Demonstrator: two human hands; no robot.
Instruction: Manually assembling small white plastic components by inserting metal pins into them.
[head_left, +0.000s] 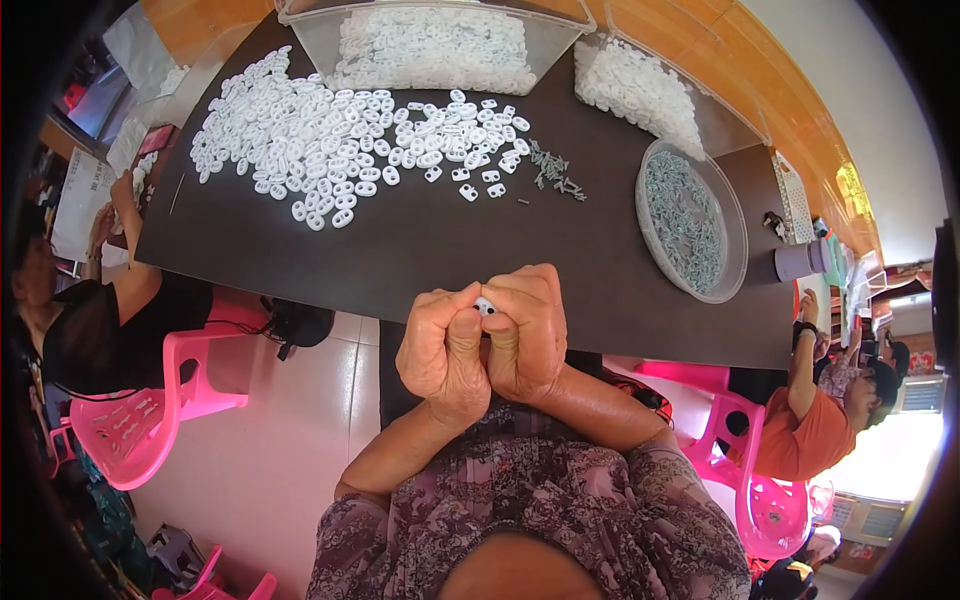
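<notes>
My left hand (440,345) and my right hand (532,330) meet at the near edge of the dark table. Between their thumbs and fingertips they pinch one small white plastic piece (484,303) with a dark hole; most of it is hidden by the fingers. Beyond them lies a wide heap of white oval two-holed pieces (300,140). To its right are looser white pieces (460,135), some of them squarer. A small pile of grey screws (556,172) sits beside these, and one loose screw (523,201) lies nearer to me.
A clear bin of white parts (430,50) stands at the back, with another clear bin (640,90) to its right. A round tray (742,240) holds many screws. A purple cup (800,260) is at the right edge. People sit on both sides, near pink chairs (180,400).
</notes>
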